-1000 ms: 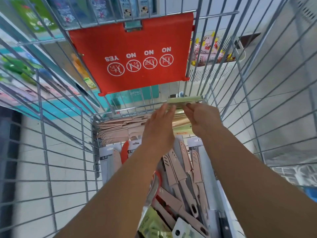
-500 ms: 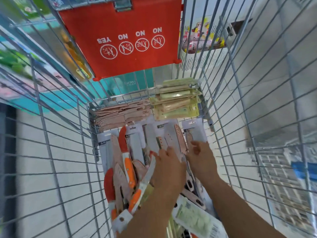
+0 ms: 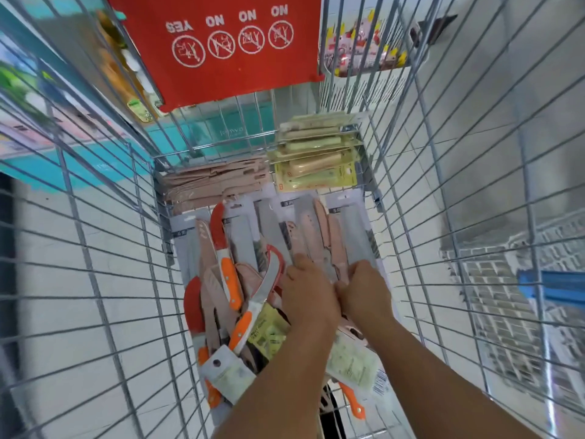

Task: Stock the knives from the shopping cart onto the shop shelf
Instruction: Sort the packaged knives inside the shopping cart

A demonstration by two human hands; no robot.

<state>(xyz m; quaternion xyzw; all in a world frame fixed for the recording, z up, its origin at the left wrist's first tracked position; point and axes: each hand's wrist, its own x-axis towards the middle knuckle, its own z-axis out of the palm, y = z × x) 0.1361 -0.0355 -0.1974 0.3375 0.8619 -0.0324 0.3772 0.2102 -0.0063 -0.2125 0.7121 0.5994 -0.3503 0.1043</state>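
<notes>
Both hands are now low in the shopping cart (image 3: 411, 185), down from the far end where, a second ago, they were squaring a green pack on top of the stack. Left hand (image 3: 308, 297) lies knuckles-up on the pink-sheathed knives (image 3: 311, 231) at frame centre, fingers curled down into the pile; whether they are clamped on a pack cannot be told. Right hand (image 3: 364, 294) sits just beside it, touching it, fingers likewise tucked under and hidden.

Judgement: stacking is done and the next pick is beginning; nothing has been lifted yet.

Knives are carded, flat, overlapping. Orange-handled knives (image 3: 229, 282) lie heaped at lower left. The green packs (image 3: 316, 167) and a pink stack (image 3: 215, 185) rest against the far wall, below the red flap (image 3: 221, 83). No shelf is clearly in view.
</notes>
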